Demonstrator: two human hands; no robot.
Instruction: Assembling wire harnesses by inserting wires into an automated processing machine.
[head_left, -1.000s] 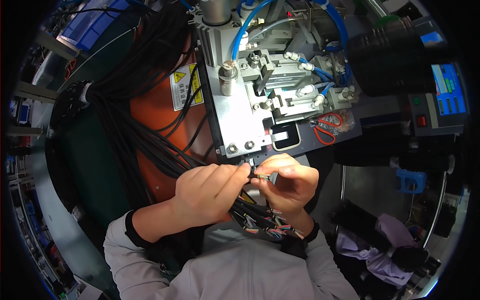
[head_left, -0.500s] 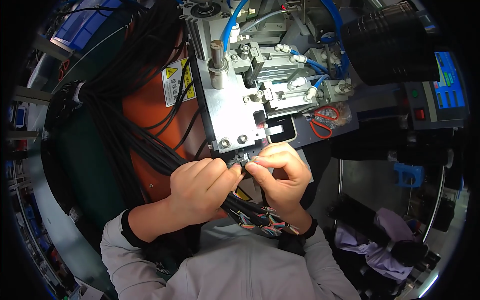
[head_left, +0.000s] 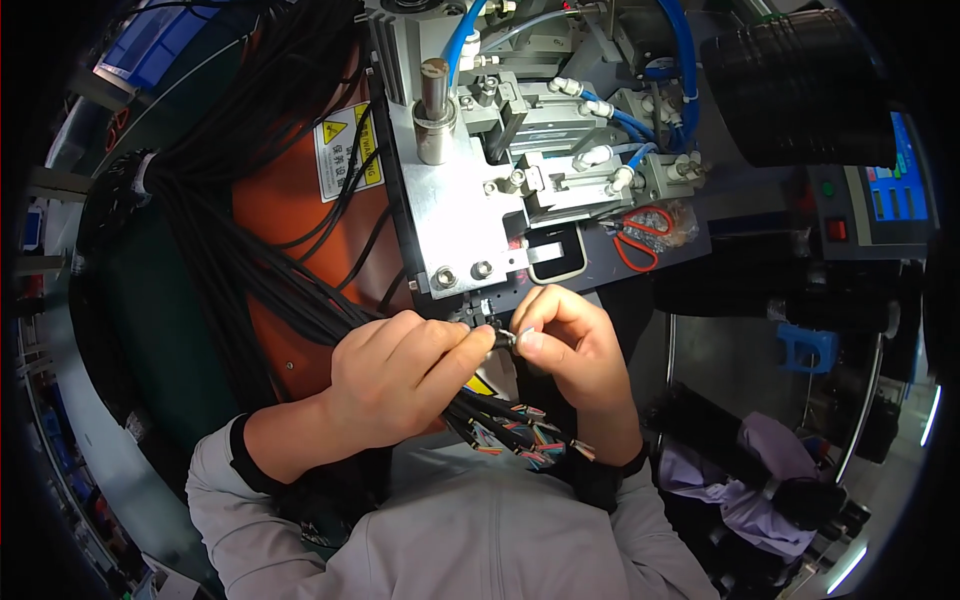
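At the centre of the frame the left hand [head_left: 395, 375] is closed around a thick bundle of black cables [head_left: 250, 270] that runs up to the upper left, its thumb and fingers pinched on the tip of one cable [head_left: 492, 337]. The right hand [head_left: 572, 350] meets it from the right, fingers curled and pinched on the same tip, so both hands hold one cable end just below the steel plate [head_left: 455, 225] of the machine [head_left: 540, 150]. The tip sits close under the plate's lower edge, near a small dark fixture there; whether it touches the fixture cannot be told. Below the hands, many cable ends [head_left: 515, 435] with short coloured wires showing hang loose over the person's lap, between the two wrists. Judging from this, the work looks partway along: one end is being held up to the machine, not yet clearly seated, and the many other ends in the bundle wait below; which of those have been through the machine cannot be told. On the dark tabletop at right of the plate lie red scissors [head_left: 645, 235], untouched. Blue air hoses [head_left: 640, 125] loop over the machine at the top of the frame.
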